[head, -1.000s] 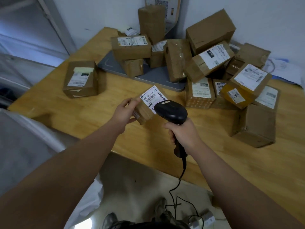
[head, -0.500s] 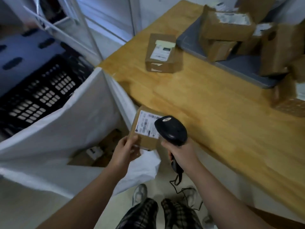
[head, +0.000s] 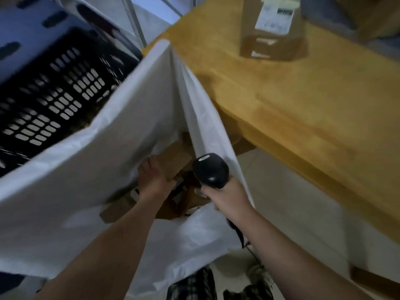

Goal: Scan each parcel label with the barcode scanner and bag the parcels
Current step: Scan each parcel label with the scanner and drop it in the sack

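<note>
**Parcel (head: 176, 155) down in the white bag (head: 86, 169)**

It sits low inside, the left hand (head: 153, 178) curled over it, other boxes (head: 114, 210) beneath. The right hand (head: 229, 198) clamps the scanner (head: 211, 169). One labelled box (head: 270, 29), likely unscanned, waits on the table (head: 303, 105). Bag walls crowd both wrists, and the table edge is close on the right.

We look down along a honey-coloured wooden worktop (head: 303, 109) that fills the right side, its grain blurred. Below its near edge we see a pale tiled floor (head: 253, 169). At the left sits a black plastic crate with a slotted grid base (head: 54, 98), and above it a pale grey panel with dark oval slots (head: 28, 20). Beyond them, slim white metal bars (head: 135, 24) slant across. The light is dim and bluish.
</note>
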A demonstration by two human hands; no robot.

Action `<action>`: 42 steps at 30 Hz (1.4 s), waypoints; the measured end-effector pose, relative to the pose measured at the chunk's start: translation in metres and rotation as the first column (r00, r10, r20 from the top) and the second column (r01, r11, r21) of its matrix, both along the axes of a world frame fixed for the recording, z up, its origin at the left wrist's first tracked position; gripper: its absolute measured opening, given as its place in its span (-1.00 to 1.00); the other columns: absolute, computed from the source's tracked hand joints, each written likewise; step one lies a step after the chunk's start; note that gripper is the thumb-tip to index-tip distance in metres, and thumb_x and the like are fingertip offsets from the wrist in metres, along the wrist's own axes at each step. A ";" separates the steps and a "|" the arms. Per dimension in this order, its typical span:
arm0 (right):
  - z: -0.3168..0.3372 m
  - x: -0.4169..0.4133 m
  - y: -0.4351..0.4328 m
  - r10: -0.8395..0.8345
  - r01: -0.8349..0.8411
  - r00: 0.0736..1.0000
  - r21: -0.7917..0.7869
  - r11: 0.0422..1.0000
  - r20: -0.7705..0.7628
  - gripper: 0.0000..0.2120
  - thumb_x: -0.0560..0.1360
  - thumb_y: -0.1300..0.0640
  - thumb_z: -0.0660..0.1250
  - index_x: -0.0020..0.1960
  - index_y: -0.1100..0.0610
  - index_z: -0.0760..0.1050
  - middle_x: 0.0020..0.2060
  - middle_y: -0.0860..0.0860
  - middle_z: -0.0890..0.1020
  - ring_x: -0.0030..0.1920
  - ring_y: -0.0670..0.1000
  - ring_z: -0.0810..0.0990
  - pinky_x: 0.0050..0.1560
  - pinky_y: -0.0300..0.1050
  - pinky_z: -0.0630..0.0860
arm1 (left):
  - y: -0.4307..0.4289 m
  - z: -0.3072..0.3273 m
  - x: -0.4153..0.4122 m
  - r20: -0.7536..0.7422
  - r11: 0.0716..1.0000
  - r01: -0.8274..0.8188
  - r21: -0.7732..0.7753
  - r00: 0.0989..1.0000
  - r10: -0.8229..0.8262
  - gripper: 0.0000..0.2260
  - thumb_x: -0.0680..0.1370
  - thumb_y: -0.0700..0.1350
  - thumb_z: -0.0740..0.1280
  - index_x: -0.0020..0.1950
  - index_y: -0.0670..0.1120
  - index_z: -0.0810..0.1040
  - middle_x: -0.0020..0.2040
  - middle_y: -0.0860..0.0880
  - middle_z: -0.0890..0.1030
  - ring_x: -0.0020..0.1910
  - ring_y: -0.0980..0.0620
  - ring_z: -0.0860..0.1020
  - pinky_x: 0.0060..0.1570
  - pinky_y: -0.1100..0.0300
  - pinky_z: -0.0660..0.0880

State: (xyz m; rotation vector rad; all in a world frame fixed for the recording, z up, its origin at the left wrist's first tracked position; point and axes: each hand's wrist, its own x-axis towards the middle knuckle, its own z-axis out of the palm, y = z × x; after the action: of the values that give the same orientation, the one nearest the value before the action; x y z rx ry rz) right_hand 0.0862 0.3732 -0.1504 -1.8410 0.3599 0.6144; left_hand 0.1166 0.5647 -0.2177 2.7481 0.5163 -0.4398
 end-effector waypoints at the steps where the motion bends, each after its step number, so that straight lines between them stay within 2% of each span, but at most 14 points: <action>1: -0.014 0.002 0.005 0.023 -0.023 1.000 -0.017 1.000 0.006 -0.80 0.42 0.14 0.42 -0.28 0.13 0.42 -0.50 0.02 0.44 -0.41 0.05 0.48 -0.32 -0.10 0.37 | 0.003 -0.017 0.007 -0.027 0.997 0.042 0.066 0.999 -0.040 -0.10 0.42 0.09 0.48 0.51 -0.23 0.00 0.44 -0.25 0.17 0.40 -0.24 0.21 0.37 -0.02 0.23; 6: -0.077 0.000 0.015 0.094 -0.092 0.996 -0.094 0.991 0.010 -0.86 0.42 0.09 0.44 -0.15 -0.01 0.47 -0.46 -0.08 0.51 -0.34 -0.03 0.58 -0.33 -0.14 0.46 | 0.015 -0.094 0.028 -0.053 0.913 0.209 0.350 0.978 -0.204 -0.15 0.46 0.22 0.37 0.44 -0.31 0.07 0.37 -0.33 0.27 0.31 -0.29 0.31 0.37 -0.08 0.22; 9: -0.101 0.004 0.013 0.112 -0.106 0.993 -0.133 0.985 0.031 -0.80 0.39 0.07 0.45 -0.06 -0.04 0.47 -0.42 -0.12 0.51 -0.28 -0.04 0.59 -0.29 -0.13 0.45 | 0.015 -0.124 0.028 -0.071 0.925 0.220 0.310 0.975 -0.208 -0.24 0.51 0.12 0.36 0.46 -0.32 0.12 0.38 -0.37 0.26 0.32 -0.32 0.29 0.38 -0.11 0.20; 13: -0.109 0.004 0.011 0.094 -0.081 0.993 -0.159 0.984 0.074 -0.76 0.37 0.02 0.45 -0.02 -0.09 0.48 -0.33 -0.12 0.59 -0.21 -0.04 0.63 -0.23 -0.04 0.57 | 0.016 -0.121 0.030 -0.024 0.981 0.088 0.175 0.996 -0.085 -0.43 0.56 -0.04 0.29 0.43 -0.33 0.20 0.38 -0.36 0.28 0.34 -0.31 0.28 0.34 -0.05 0.16; 16: -0.092 -0.005 0.009 0.068 -0.058 0.995 -0.145 0.988 0.066 -0.70 0.38 0.04 0.46 0.03 -0.14 0.43 -0.23 -0.14 0.61 -0.13 -0.06 0.62 -0.10 -0.02 0.60 | 0.010 -0.091 0.034 0.046 0.999 -0.047 0.005 0.998 0.047 -0.51 0.57 -0.06 0.29 0.41 -0.26 0.28 0.37 -0.29 0.30 0.32 -0.28 0.28 0.27 -0.07 0.26; 19: -0.060 -0.017 0.004 -0.001 0.012 0.997 -0.141 0.990 0.077 -0.71 0.40 0.05 0.47 0.04 -0.13 0.45 -0.24 -0.16 0.60 -0.13 -0.08 0.60 -0.04 -0.05 0.59 | -0.002 -0.050 0.031 0.016 0.992 -0.087 -0.094 0.996 0.089 -0.58 0.58 -0.05 0.25 0.38 -0.21 0.31 0.35 -0.25 0.31 0.30 -0.24 0.30 0.23 -0.07 0.31; 23: -0.002 -0.025 -0.013 -0.146 0.158 0.985 -0.128 0.979 0.093 -0.78 0.39 0.08 0.49 -0.03 0.01 0.51 -0.32 -0.13 0.57 -0.20 -0.03 0.59 -0.27 -0.23 0.45 | -0.024 0.013 0.010 0.160 0.994 0.097 -0.054 0.983 -0.087 -0.60 0.51 -0.01 0.19 0.14 -0.33 0.45 0.11 -0.36 0.47 0.06 -0.33 0.46 0.06 -0.12 0.47; 25: 0.025 -0.026 -0.027 -0.199 0.213 0.974 -0.130 0.968 0.113 -0.80 0.39 0.10 0.49 -0.05 0.05 0.51 -0.34 -0.11 0.56 -0.21 -0.01 0.59 -0.33 -0.25 0.40 | -0.036 0.051 0.005 0.133 0.980 0.193 -0.057 0.974 -0.184 -0.65 0.55 -0.06 0.27 0.24 -0.25 0.41 0.21 -0.27 0.43 0.16 -0.28 0.41 0.15 -0.09 0.41; 27: 0.052 -0.024 -0.041 -0.251 0.267 0.960 -0.129 0.955 0.128 -0.86 0.41 0.15 0.47 -0.10 0.06 0.52 -0.39 -0.08 0.57 -0.25 0.02 0.60 -0.35 -0.21 0.43 | -0.047 0.084 0.007 0.219 0.940 0.338 -0.035 0.921 -0.323 -0.64 0.55 -0.08 0.30 0.30 -0.18 0.39 0.26 -0.20 0.41 0.19 -0.22 0.40 0.17 -0.08 0.38; 29: 0.079 -0.017 -0.057 -0.316 0.330 0.938 -0.090 0.940 0.146 -0.88 0.43 0.20 0.44 -0.19 0.05 0.51 -0.46 -0.10 0.56 -0.33 -0.10 0.58 -0.41 -0.26 0.42 | -0.059 0.116 0.016 0.321 0.881 0.473 0.028 0.830 -0.456 -0.61 0.53 -0.09 0.32 0.32 -0.18 0.42 0.28 -0.21 0.42 0.21 -0.23 0.41 0.17 -0.09 0.39; 31: 0.108 -0.007 -0.073 -0.344 0.365 0.917 -0.079 0.928 0.200 -0.77 0.43 0.23 0.43 -0.31 0.03 0.44 -0.57 -0.11 0.48 -0.49 -0.18 0.48 -0.51 -0.36 0.30 | -0.073 0.148 0.030 0.358 0.832 0.548 0.088 0.762 -0.540 -0.59 0.53 -0.09 0.34 0.34 -0.19 0.43 0.32 -0.22 0.42 0.25 -0.25 0.41 0.17 -0.10 0.41; 35: 0.151 0.020 -0.110 -0.370 0.399 0.891 -0.066 0.914 0.265 -0.71 0.46 0.23 0.42 -0.32 0.04 0.36 -0.67 -0.16 0.42 -0.59 -0.18 0.41 -0.52 -0.35 0.28 | -0.108 0.190 0.064 0.406 0.777 0.607 0.170 0.675 -0.616 -0.59 0.51 -0.09 0.35 0.32 -0.20 0.45 0.30 -0.24 0.43 0.25 -0.27 0.42 0.17 -0.12 0.42; 39: 0.178 0.043 -0.150 -0.437 0.458 0.858 -0.016 0.889 0.269 -0.86 0.47 0.21 0.41 -0.08 0.12 0.44 -0.56 -0.11 0.46 -0.51 -0.10 0.46 -0.47 -0.29 0.40 | -0.149 0.210 0.094 0.354 0.791 0.590 0.165 0.713 -0.605 -0.54 0.55 0.00 0.30 0.41 -0.11 0.35 0.40 -0.16 0.33 0.34 -0.18 0.33 0.27 -0.02 0.33; 42: 0.192 0.069 -0.177 -0.445 0.466 0.856 -0.019 0.885 0.265 -0.86 0.47 0.20 0.40 -0.04 0.17 0.45 -0.48 -0.01 0.47 -0.44 0.00 0.48 -0.43 -0.21 0.43 | -0.182 0.219 0.129 0.334 0.799 0.580 0.160 0.729 -0.597 -0.54 0.55 0.07 0.29 0.38 -0.11 0.37 0.35 -0.15 0.36 0.32 -0.17 0.34 0.25 -0.03 0.34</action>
State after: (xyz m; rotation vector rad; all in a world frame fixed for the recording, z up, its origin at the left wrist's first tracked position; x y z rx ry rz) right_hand 0.1555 0.1964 0.0416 -1.7975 0.6339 0.0328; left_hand 0.2459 0.3828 0.0011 2.8866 -0.4759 -0.0240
